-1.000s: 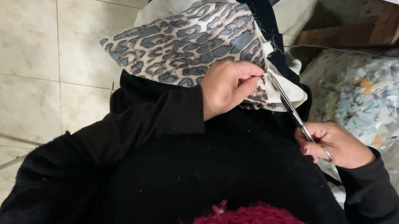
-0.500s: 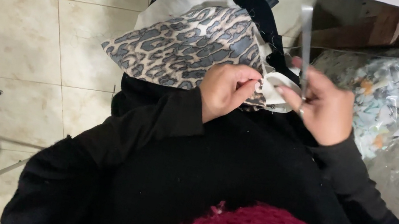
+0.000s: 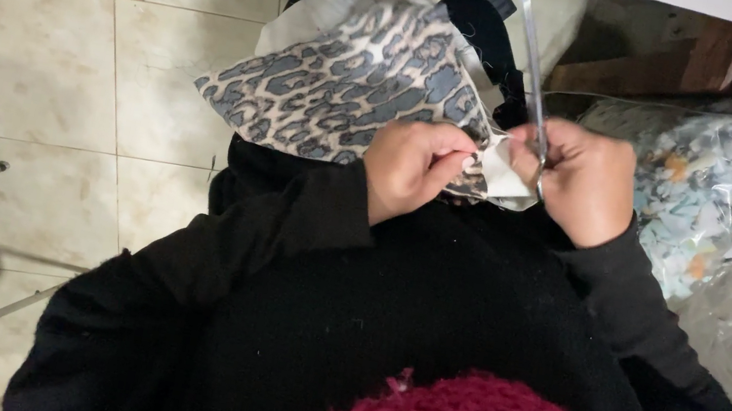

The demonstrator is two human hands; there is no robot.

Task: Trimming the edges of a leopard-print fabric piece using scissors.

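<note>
Left hand [image 3: 413,166] pinches the white edge of a leopard-print fabric [image 3: 357,84] lying across the lap; right hand [image 3: 576,177] closes around scissors [image 3: 536,65], blades pointing up. Beside them, a clear bag of fabric scraps [image 3: 730,189] sits on the tiled floor [image 3: 41,58]

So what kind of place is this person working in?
Probably a small home sewing or textile workspace. The hands hold scissors against a leopard-print fabric piece, clear bags of fabric scraps sit alongside, and the floor is beige tile.
</note>
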